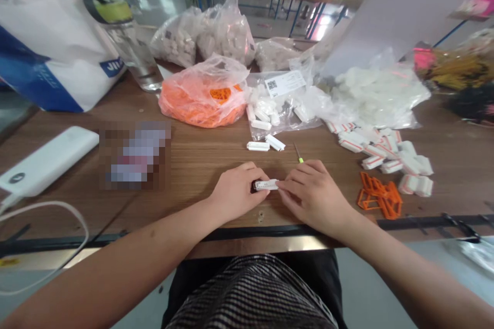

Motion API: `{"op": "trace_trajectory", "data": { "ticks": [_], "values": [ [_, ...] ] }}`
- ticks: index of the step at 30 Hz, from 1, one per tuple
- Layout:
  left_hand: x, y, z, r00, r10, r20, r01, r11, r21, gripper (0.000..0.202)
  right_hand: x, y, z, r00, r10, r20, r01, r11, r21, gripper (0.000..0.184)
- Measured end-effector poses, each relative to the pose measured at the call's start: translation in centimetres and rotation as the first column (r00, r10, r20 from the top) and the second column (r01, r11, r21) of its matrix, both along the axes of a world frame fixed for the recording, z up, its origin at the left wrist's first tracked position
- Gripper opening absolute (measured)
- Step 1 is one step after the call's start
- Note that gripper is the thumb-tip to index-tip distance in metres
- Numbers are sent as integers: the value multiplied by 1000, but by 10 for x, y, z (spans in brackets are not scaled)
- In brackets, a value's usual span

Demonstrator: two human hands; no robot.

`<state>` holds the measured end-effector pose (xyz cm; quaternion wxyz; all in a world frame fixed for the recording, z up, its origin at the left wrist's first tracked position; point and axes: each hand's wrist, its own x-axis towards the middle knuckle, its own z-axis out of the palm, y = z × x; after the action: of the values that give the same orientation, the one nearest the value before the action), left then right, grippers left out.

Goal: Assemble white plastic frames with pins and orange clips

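Between my two hands, close to the table's front edge, is a small white plastic connector housing point(266, 184). My left hand point(240, 188) pinches its left end with closed fingers, where something dark also shows. The fingers of my right hand point(314, 193) close on its right end. A thin tool with a yellow-green handle point(301, 160) sticks out beyond my right fingers; whether they touch it I cannot tell. Two more white housings point(258, 146) lie just past my hands. Orange plastic frames point(380, 196) are heaped to the right of my right hand.
White pieces with orange edging point(380, 149) are piled at the right. Behind stand a bag of orange parts point(204, 97), an opened bag of white parts point(283, 103) and other clear bags point(224, 31). A water bottle point(131, 46) and a white power bank point(48, 159) with a cable are left.
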<state>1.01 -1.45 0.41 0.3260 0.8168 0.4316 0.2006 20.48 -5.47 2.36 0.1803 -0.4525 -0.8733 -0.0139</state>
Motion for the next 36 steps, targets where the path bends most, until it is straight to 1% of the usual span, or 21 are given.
{"op": "trace_trajectory", "data": {
  "ticks": [2, 3, 5, 7, 8, 9, 10, 11, 12, 14, 16, 18, 22, 23, 25, 27, 28, 30, 32, 34, 36],
  "values": [
    [0, 0, 0, 1000, 2, 6, -2, 1000, 5, 11, -5, -4, -1, 999, -1, 48, -1, 999, 43, 22],
    [0, 0, 0, 1000, 3, 8, -3, 1000, 4, 11, -4, -5, -2, 999, -2, 40, 1, 999, 41, 22],
    [0, 1, 1, 1000, 2, 9, -2, 1000, 2, 10, 6, -6, -1, 998, -30, -54, 31, 999, 8, 22],
    [0, 1, 1, 1000, -4, 8, 3, 1000, 6, 10, 28, -6, 0, 974, -149, -168, 143, 989, -48, 21],
    [0, 1, 1, 1000, -4, 6, 4, 1000, 11, 11, 42, -5, 0, 949, -253, -188, 242, 967, -82, 20],
    [0, 2, 1, 1000, -5, 4, 5, 1000, 15, 11, 57, -5, 1, 918, -365, -158, 346, 928, -137, 21],
    [0, 2, 1, 1000, -5, 1, 5, 1000, 18, 11, 72, -6, 0, 884, -452, -120, 420, 881, -219, 19],
    [0, 2, 1, 1000, -5, -2, 5, 1000, 20, 11, 84, -6, 0, 860, -504, -78, 458, 831, -317, 18],
    [0, 2, 1, 1000, -5, -5, 5, 1000, 24, 11, 95, -7, -2, 842, -536, -57, 474, 786, -398, 17],
    [0, 2, 0, 1000, -11, -3, 11, 999, 33, 12, 107, -9, -5, 830, -554, -61, 448, 729, -517, 18],
    [0, 2, -1, 1000, -19, 4, 18, 999, 45, 13, 110, -11, -9, 833, -547, -87, 411, 716, -564, 20],
    [0, 2, -2, 1000, -22, 7, 21, 999, 50, 13, 107, -11, -12, 845, -525, -101, 389, 733, -558, 20],
    [-1, 3, -2, 1000, -17, 5, 17, 999, 51, 12, 103, -10, -12, 899, -433, -73, 348, 804, -483, 18],
    [-1, 3, -2, 1000, -19, 8, 18, 999, 50, 11, 102, -10, -11, 905, -423, -48, 354, 809, -470, 17],
    [-1, 3, -1, 1000, -21, 12, 21, 999, 42, 12, 97, -9, -6, 893, -450, -20, 391, 796, -462, 15],
    [0, 2, -1, 1000, -22, 18, 21, 999, 26, 12, 87, -9, 1, 866, -494, -76, 408, 787, -463, 15],
    [0, 2, -1, 1000, -14, 14, 13, 1000, 17, 11, 78, -8, 5, 856, -499, -137, 392, 799, -456, 15],
    [0, 1, 0, 1000, -1, 11, 1, 1000, 2, 10, 58, -6, 10, 858, -438, -269, 305, 855, -420, 15],
    [0, 1, 1, 1000, 3, 11, -3, 1000, -3, 10, 37, -3, 11, 888, -317, -332, 184, 909, -375, 16],
    [0, 1, 1, 1000, 0, 9, 0, 1000, 1, 11, 19, 2, 8, 916, -218, -336, 92, 931, -354, 15],
    [-1, 1, 1, 1000, -5, 8, 5, 1000, 10, 12, 9, 6, 2, 932, -166, -321, 51, 940, -338, 14]
  ]
}}
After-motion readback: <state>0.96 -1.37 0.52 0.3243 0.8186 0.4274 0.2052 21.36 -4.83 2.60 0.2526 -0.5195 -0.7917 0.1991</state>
